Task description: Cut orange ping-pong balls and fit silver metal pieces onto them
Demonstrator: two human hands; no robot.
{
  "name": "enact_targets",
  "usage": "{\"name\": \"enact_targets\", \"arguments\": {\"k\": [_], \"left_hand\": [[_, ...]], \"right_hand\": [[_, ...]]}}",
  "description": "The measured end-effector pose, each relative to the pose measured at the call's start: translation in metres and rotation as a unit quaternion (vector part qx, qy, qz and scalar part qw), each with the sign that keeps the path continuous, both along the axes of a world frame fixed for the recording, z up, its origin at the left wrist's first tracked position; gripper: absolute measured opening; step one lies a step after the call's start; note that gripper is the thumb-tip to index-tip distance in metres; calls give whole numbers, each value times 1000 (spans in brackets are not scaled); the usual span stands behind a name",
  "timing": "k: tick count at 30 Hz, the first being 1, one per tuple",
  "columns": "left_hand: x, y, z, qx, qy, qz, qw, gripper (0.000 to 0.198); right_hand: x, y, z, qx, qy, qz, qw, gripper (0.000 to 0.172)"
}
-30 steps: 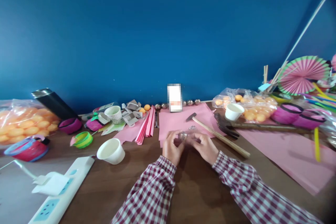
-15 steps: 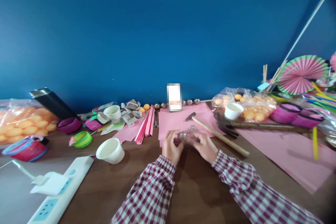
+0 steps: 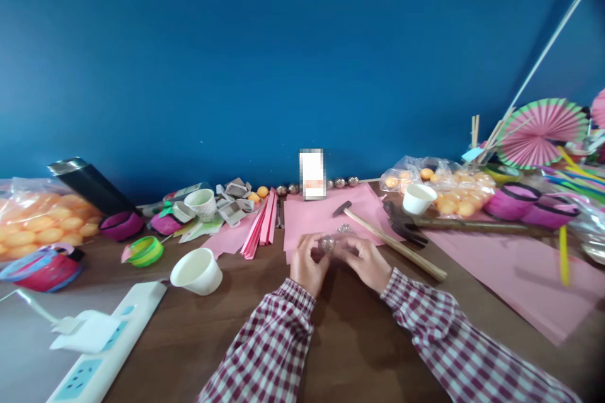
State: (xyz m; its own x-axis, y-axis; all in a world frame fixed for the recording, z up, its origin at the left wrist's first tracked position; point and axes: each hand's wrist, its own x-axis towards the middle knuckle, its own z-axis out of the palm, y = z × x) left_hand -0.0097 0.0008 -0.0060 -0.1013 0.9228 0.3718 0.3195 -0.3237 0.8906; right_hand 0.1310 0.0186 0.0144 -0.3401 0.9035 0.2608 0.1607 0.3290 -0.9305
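Note:
My left hand [image 3: 305,267] is closed around a shiny, silvery ball [image 3: 326,244] with a bumpy surface. From the other side, my right hand [image 3: 367,262] comes up to the ball with thumb and fingers pinched together. Whatever sits in that pinch is too small and blurred to make out. Just beyond the fingers, a small heap of shiny metal bits [image 3: 343,228] lies on pink paper [image 3: 302,214]. A small hammer [image 3: 387,240] with a wooden handle rests right of my right hand, its head on the paper.
A claw hammer [image 3: 401,224] lies farther right, near a white cup [image 3: 419,199] and bagged orange balls [image 3: 454,201]. Several silvery balls [image 3: 339,183] line the wall behind a pixelated upright rectangle [image 3: 312,173]. Leftward stand another white cup [image 3: 196,272] and a power strip [image 3: 137,308].
Both hands keep almost the same pose around the silvery ball. The whole view has shifted very slightly; nothing on the table has visibly moved.

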Motion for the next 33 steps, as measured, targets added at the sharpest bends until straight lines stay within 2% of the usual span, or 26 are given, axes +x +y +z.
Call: {"name": "enact_targets", "arguments": {"k": [24, 29, 33], "left_hand": [[0, -4, 9, -9, 4, -11, 1000, 30], [0, -3, 6, -16, -5, -11, 1000, 31], [0, -1, 2, -14, -5, -2, 1000, 30]], "right_hand": [[-1, 0, -1, -37, 16, -10, 999, 19], [-3, -2, 0, -66, 53, -17, 996, 27], [-4, -2, 0, -76, 66, -18, 995, 26]]}}
